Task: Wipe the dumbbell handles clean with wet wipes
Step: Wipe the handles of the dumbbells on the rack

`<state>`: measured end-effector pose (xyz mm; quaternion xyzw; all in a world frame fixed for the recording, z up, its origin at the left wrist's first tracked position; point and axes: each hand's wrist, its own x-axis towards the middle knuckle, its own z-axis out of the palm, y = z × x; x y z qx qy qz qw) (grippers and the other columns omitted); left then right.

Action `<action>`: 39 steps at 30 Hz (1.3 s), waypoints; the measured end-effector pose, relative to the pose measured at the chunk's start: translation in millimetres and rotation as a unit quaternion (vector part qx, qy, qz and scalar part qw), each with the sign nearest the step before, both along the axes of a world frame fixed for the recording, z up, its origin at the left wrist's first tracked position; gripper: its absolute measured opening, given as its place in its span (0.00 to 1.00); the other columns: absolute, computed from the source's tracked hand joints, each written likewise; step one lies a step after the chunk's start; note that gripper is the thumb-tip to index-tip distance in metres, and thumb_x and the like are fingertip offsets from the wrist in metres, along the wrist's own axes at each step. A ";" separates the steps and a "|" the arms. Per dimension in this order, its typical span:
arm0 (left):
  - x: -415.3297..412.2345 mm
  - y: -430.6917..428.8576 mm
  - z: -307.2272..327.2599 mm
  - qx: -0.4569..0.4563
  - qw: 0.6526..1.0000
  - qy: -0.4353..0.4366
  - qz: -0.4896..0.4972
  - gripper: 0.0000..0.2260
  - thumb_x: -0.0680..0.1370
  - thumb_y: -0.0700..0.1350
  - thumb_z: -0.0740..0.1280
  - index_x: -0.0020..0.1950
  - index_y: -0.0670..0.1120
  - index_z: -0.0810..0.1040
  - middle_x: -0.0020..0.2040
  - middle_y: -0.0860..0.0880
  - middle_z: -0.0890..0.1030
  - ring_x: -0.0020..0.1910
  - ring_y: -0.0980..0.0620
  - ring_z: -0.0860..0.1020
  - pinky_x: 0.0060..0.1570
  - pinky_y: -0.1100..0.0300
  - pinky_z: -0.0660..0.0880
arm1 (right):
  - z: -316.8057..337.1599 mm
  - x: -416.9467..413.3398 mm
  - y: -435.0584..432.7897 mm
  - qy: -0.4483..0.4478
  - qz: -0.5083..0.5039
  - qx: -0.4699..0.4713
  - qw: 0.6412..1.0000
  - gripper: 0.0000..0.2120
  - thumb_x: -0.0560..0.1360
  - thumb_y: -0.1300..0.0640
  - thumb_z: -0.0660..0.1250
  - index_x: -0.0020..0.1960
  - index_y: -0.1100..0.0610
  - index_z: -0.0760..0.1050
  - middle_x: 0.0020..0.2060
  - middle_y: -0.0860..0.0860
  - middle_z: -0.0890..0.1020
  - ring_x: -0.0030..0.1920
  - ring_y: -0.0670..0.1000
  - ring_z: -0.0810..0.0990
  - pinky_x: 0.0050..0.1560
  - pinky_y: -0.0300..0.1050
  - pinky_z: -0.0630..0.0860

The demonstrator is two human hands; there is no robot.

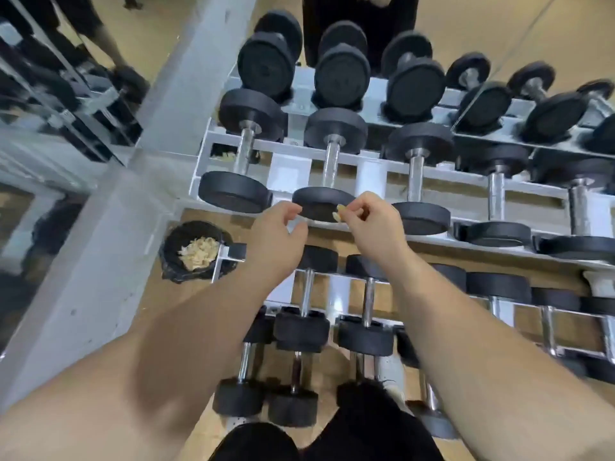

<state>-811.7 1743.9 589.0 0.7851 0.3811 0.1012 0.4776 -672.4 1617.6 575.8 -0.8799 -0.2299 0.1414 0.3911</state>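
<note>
Black dumbbells with chrome handles lie in rows on a grey tiered rack (372, 168). My right hand (372, 224) pinches a small crumpled yellowish wipe (338, 214) in front of the near end of a middle-tier dumbbell (324, 202), whose chrome handle (331, 163) runs away from me. My left hand (278, 227) hovers just left of the wipe with its fingers loosely curled and nothing in them. Both hands are held over the front rail of the middle tier.
A black-lined bin (193, 251) holding several used yellowish wipes stands on the floor left of the rack. A grey concrete pillar (139, 161) and mirrors lie to the left. A person in dark clothes (359, 15) stands behind the rack. Smaller dumbbells (299, 327) fill the lowest tier.
</note>
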 end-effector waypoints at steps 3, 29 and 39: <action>-31.9 20.8 12.7 0.019 0.999 0.012 -0.025 0.14 0.80 0.48 0.66 0.66 0.51 0.76 0.59 0.51 0.78 0.57 0.50 0.77 0.60 0.51 0.76 | 10.1 -43.1 7.2 0.025 -0.037 0.008 0.999 0.10 0.77 0.49 0.69 0.42 0.55 0.76 0.37 0.46 0.80 0.41 0.48 0.78 0.43 0.46 0.74; 119.3 19.6 -22.4 0.045 0.991 0.120 0.024 0.24 0.81 0.58 0.61 0.73 0.47 0.70 0.69 0.45 0.73 0.63 0.43 0.75 0.65 0.46 0.73 | -21.2 96.5 21.7 0.044 0.028 -0.003 0.999 0.06 0.78 0.48 0.68 0.44 0.48 0.76 0.38 0.47 0.79 0.41 0.47 0.76 0.37 0.40 0.67; 173.7 22.5 -52.4 0.098 0.972 0.200 0.071 0.22 0.82 0.56 0.57 0.63 0.41 0.78 0.61 0.41 0.79 0.61 0.40 0.75 0.57 0.48 0.72 | -59.4 160.5 85.8 0.015 0.095 0.000 0.995 0.02 0.77 0.55 0.69 0.46 0.49 0.80 0.43 0.47 0.81 0.44 0.46 0.76 0.42 0.33 0.70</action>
